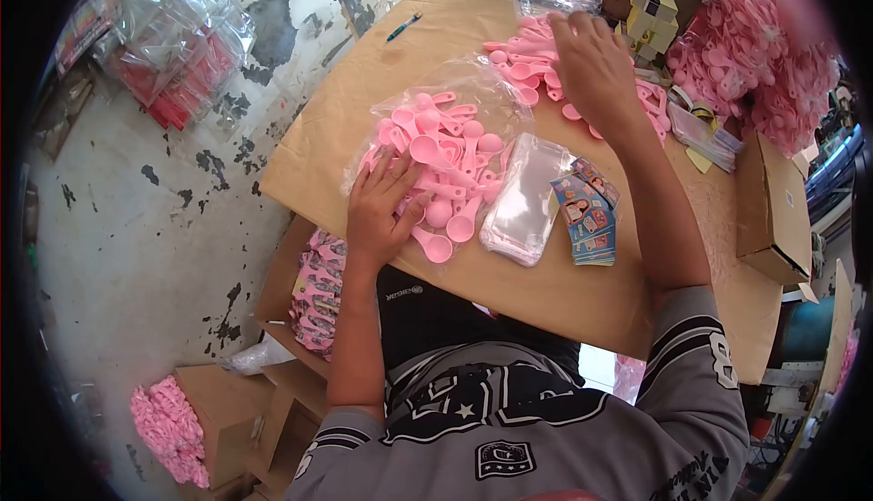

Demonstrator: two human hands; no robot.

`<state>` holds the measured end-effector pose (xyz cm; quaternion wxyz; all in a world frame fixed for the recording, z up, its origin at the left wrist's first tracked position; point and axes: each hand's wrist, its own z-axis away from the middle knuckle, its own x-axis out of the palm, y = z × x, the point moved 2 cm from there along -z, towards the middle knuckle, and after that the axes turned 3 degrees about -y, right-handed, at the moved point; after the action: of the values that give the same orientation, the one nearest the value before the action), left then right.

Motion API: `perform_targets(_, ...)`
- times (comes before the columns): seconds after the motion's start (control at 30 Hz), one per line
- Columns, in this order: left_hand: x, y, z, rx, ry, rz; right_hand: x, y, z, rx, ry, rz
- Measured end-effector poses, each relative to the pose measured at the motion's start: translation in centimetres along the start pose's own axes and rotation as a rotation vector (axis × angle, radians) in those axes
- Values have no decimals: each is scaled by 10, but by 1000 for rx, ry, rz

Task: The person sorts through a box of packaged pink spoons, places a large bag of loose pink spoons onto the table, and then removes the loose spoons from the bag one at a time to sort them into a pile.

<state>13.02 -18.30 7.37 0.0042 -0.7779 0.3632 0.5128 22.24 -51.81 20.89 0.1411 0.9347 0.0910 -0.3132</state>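
My left hand (386,215) rests on the near edge of a heap of pink measuring spoons (438,213), fingers spread. These spoons lie on a clear plastic bag (496,78). Farther back, my right hand (593,57) reaches over a second heap of pink spoons (526,57), its fingers slightly apart; the undersides of the fingers are hidden. A stack of clear plastic sleeves (526,199) lies right of the near heap. Beside it are fanned blue printed cards (587,219).
The brown table (336,119) holds a pen (404,27) at the back left. A cardboard box (771,210) stands at the right edge. Pink bundles (727,55) pile up behind it. More boxes (218,410) with pink items sit on the floor, lower left.
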Motion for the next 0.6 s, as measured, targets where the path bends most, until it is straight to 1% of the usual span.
perform_targets(0.1, -1, 1, -1, 1, -7, -3, 7, -16, 0, -18, -18, -356)
perform_targets(0.17, 0, 2, -1, -4, -5, 5, 9, -35, 2, -39, -510, -853)
perform_targets(0.2, 1, 3, -1, -9, 0, 10, 1, -51, 3, -16, -703, -1004)
perform_targets(0.23, 0, 4, -1, -16, 5, 15, 1, -67, 10, 4, -795, -1047)
perform_targets(0.3, 4, -2, 1, 11, -13, -33, 5, -91, 25, -181, -670, -996)
perform_targets(0.4, 4, -4, 2, 56, -44, -104, 13, -112, 38, -222, -648, -993)
perform_targets(0.5, 2, 0, 2, 73, -50, -114, 21, -109, 36, -291, -655, -1028)
perform_targets(0.6, -1, 6, 0, 72, -16, -73, 18, -97, 29, -177, -706, -1116)
